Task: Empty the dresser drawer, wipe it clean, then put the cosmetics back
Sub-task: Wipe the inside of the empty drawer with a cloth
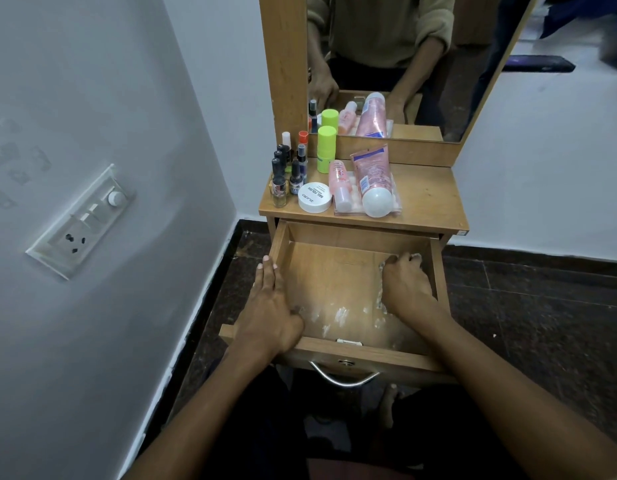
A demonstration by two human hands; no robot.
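The drawer [334, 282] is pulled out and has nothing left in it but white smears [338, 315] near the front, so the step in hand looks like the wiping. The right hand [402, 282] is down inside by the right wall, its grip curled round something pale that peeks out past the fingertips; it is most likely a wipe or cloth [381, 296], but the hand hides nearly all of it. The left hand [270, 306] lies flat with its fingers straight along the left wall, holding the drawer steady. To wipe well, the right hand should press the cloth flat and drag it over the smears toward the front, then run it into the corners. The left hand should hold firm so the drawer does not slide. The cosmetics wait on the table [428, 192] above: small nail polish bottles [283, 171], a white jar [314, 197], a green stick [327, 148], and a pink tube [371, 178] lying on a clear tray [395, 207]. They go back only when the wood is clean and dry.
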